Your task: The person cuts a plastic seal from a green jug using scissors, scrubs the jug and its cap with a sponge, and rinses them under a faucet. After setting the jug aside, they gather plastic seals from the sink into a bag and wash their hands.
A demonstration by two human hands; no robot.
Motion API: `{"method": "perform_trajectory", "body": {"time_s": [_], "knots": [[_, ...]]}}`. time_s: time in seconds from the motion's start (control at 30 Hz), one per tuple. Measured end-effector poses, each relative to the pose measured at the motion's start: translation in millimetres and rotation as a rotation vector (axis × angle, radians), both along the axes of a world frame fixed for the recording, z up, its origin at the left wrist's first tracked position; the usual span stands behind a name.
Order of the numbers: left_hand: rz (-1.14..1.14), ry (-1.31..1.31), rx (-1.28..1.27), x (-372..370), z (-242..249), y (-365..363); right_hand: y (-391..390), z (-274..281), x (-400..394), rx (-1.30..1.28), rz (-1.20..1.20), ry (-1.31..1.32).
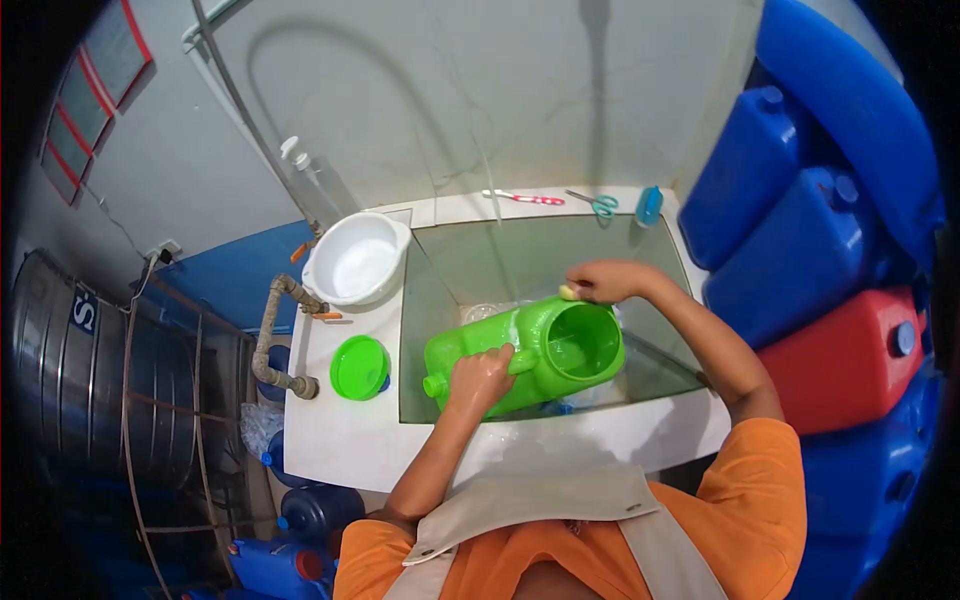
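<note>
Over the sink [430,270] a bright green water jug [480,345] lies tilted on its side, its wide round mouth facing right and its small spout at the left. My left hand [482,380] is closed around the jug's handle. At the upper edge of the mouth, my right hand [608,281] pinches a small yellow sponge [570,292], mostly hidden by the fingers. White suds cling to the jug near its middle. A round green lid [360,367] rests on the counter to the left.
A white basin [356,258] and a pump bottle [305,165] stand left of the sink. Along the back ledge lie a toothbrush [525,198], scissors [600,204] and a blue brush [649,206]. Blue jugs [790,240] and a red jug [845,360] crowd the right side.
</note>
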State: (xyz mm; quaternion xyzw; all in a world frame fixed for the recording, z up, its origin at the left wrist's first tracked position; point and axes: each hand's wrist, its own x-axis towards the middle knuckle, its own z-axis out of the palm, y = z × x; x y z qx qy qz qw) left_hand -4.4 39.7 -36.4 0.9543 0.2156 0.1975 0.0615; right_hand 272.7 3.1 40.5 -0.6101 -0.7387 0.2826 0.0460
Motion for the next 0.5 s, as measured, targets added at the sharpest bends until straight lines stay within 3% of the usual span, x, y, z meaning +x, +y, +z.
{"method": "perform_trajectory", "body": {"time_s": [0.1,0.2,0.3,0.37,0.43,0.5], "knots": [[0.186,0.059,-0.167,2,8,11,61,46,-76,0.434,0.121,0.063],[0.267,-0.016,-0.297,12,4,20,153,39,-148,0.816,0.192,0.073],[0.332,-0.018,-0.383,21,2,25,228,-9,-167,0.687,0.106,-0.018],[0.409,-0.046,-0.468,19,-9,31,255,-24,-150,0.440,0.081,0.002],[0.433,-0.076,-0.519,16,-26,38,221,-7,-110,0.330,-0.083,0.129],[0.439,-0.107,-0.586,17,-36,41,218,-46,-49,0.267,0.000,0.368]]}}
